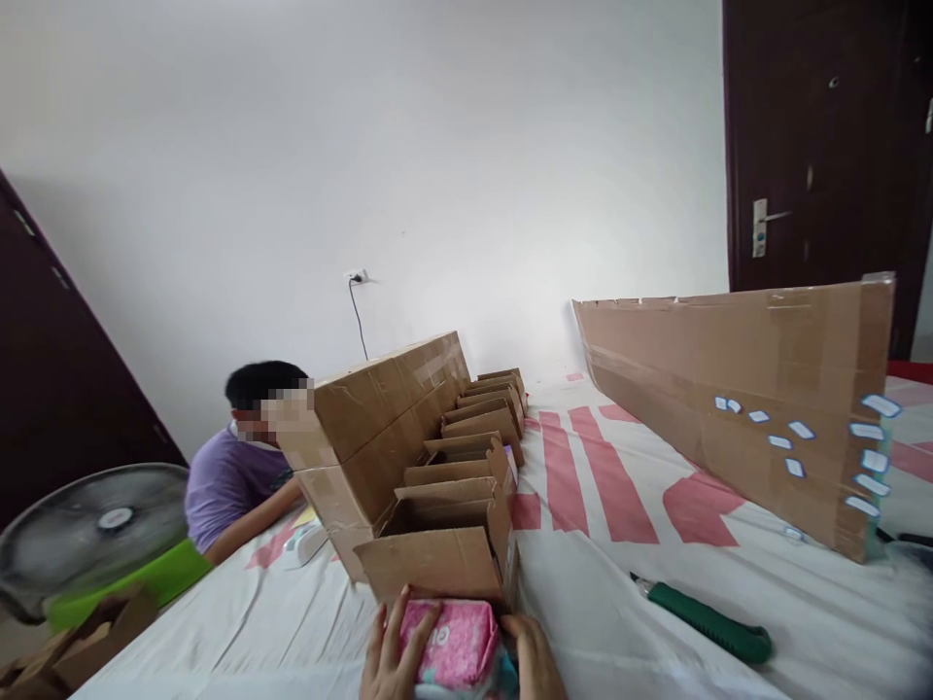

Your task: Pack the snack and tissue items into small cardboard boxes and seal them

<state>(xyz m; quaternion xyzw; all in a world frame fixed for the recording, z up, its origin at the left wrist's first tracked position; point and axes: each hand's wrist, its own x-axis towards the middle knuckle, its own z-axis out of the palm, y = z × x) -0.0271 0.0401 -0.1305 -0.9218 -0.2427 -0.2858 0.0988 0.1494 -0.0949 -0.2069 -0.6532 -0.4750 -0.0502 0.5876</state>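
Note:
A pink soft plastic package [456, 642] with white lettering sits at the bottom of the view, against the front of the nearest open cardboard box [437, 562]. Teal wrapping shows beneath its pink part. My left hand [397, 649] lies over its left side, fingers spread across the top and one fingertip close to the box's front flap. From the right, my right hand [535, 659] curves round the package's edge, fingertips by the box's lower corner. Between them my two hands hold the package; its lower part is cut off by the frame.
Several open boxes run back in a row beside a long carton [394, 408]. A green utility knife [710, 620] lies at right. A cardboard panel [765, 408] with small labels stands behind it. A person in a purple shirt [229, 496] leans at left, near a fan [94, 525].

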